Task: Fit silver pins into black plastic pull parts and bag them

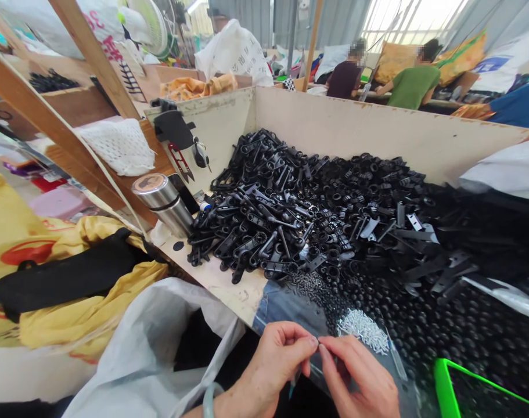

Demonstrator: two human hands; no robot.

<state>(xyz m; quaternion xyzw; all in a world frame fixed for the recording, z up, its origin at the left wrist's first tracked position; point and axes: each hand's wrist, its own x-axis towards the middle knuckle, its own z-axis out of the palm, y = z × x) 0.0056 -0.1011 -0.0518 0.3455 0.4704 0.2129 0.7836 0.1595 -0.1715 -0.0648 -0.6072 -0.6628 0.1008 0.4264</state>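
Note:
My left hand and my right hand meet fingertip to fingertip above the table's front edge. Both are closed in a pinch. A tiny dark speck shows where the fingertips touch, too small to name. Right behind my right hand lies a heap of small silvery pins or screws. Next to it are a pile of tiny grey metal bits and many round black pieces. A thin pointed tool lies beside the silvery heap. A blue denim cloth is under part of this.
Black handle-like parts are piled at left, black rings further back. Walls enclose the table. A steel flask and hanging red snips stand left; a green-rimmed tray sits front right. Co-workers sit beyond.

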